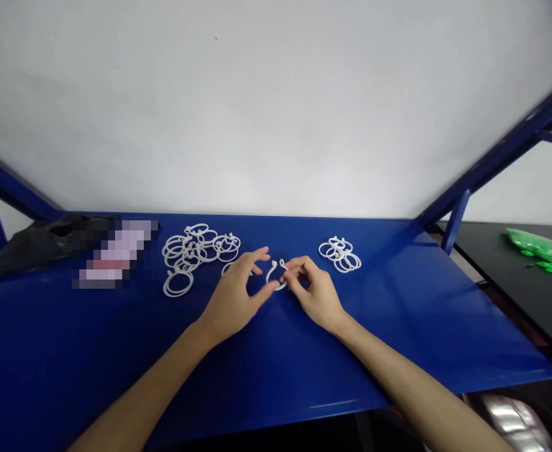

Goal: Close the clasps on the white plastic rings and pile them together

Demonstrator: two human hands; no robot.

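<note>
Both hands meet over the middle of a blue table. Between them is one white plastic ring with a gap at its top. My left hand pinches the ring's left and lower side with thumb and forefinger, its other fingers spread. My right hand has its fingers curled onto the ring's right end. A large heap of several white rings lies to the left behind my left hand. A smaller cluster of white rings lies to the right behind my right hand.
A black bag and a blurred-out patch sit at the table's back left. Blue frame struts rise at right and left. A dark side table holds a green bag of pieces. A white wall stands behind.
</note>
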